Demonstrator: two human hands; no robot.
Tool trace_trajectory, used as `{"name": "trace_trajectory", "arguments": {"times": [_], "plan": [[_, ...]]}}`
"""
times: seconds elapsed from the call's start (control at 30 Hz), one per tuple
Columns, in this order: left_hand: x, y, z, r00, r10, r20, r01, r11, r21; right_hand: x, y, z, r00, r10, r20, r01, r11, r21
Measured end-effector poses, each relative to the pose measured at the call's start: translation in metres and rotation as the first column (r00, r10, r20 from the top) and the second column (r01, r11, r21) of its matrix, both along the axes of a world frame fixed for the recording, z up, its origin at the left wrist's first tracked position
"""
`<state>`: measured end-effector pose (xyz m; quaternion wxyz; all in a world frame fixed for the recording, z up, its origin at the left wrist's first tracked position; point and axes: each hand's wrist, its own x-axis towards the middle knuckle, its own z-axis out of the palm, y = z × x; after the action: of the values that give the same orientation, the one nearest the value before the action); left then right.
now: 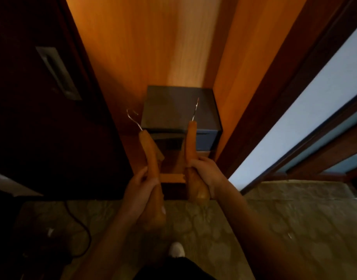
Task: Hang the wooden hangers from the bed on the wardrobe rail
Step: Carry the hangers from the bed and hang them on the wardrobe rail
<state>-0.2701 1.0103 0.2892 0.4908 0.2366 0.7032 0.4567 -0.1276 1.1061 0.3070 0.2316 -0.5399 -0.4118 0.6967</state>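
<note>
There are two wooden hangers. The left hanger (150, 156) is in the left hand (140, 185), whose fingers wrap round the wood. The right hanger (190, 142) is in the right hand (203, 174), gripped the same way. Both hangers are up in the air in front of the open wardrobe (153, 47). Their metal hooks (133, 118) point up and away from the person. Just past them, a dark box (179, 108) sits low inside the wardrobe, by its right wall. The rail is not in view, so it is likely higher up. I think this is the carrying step, right at the wardrobe. Next, the hands need to lift the hangers high. Then each hook must be turned so it drops over the rail.
</note>
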Motion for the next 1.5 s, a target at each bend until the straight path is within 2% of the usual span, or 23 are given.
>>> {"name": "trace_trajectory", "arguments": {"times": [0.2,0.4,0.53,0.7,0.93,1.07,1.27,1.4,1.5], "plan": [[-0.035,0.081,0.080,0.989,-0.085,-0.120,0.100,0.987,0.128,-0.028,0.070,0.066,0.998,-0.010,-0.060,0.018,0.991,0.132],[-0.067,0.142,0.153,0.958,-0.170,-0.233,0.239,0.918,0.315,-0.054,0.130,0.139,0.995,-0.062,-0.077,0.084,0.941,0.327],[-0.083,0.182,0.197,0.907,-0.215,-0.363,0.345,0.872,0.346,-0.069,0.163,0.196,0.993,-0.110,-0.043,0.117,0.875,0.470],[-0.081,0.229,0.241,0.825,-0.235,-0.515,0.458,0.811,0.365,-0.072,0.196,0.248,0.993,-0.065,-0.094,0.107,0.816,0.568],[-0.058,0.285,0.293,0.852,-0.194,-0.487,0.429,0.791,0.435,-0.057,0.239,0.303,0.992,-0.088,-0.093,0.128,0.744,0.655],[-0.046,0.313,0.334,0.869,-0.124,-0.479,0.386,0.777,0.498,-0.047,0.269,0.339,0.995,-0.041,-0.089,0.093,0.683,0.724],[-0.032,0.347,0.393,0.881,0.082,-0.466,0.270,0.721,0.638,-0.031,0.301,0.388,0.988,0.108,-0.106,0.015,0.628,0.778],[-0.041,0.359,0.425,0.819,0.208,-0.535,0.257,0.700,0.666,-0.030,0.321,0.416,0.954,0.206,-0.215,0.049,0.604,0.795],[-0.056,0.361,0.442,0.736,0.323,-0.595,0.253,0.685,0.684,-0.038,0.333,0.432,0.938,0.271,-0.214,0.023,0.570,0.821]]}}
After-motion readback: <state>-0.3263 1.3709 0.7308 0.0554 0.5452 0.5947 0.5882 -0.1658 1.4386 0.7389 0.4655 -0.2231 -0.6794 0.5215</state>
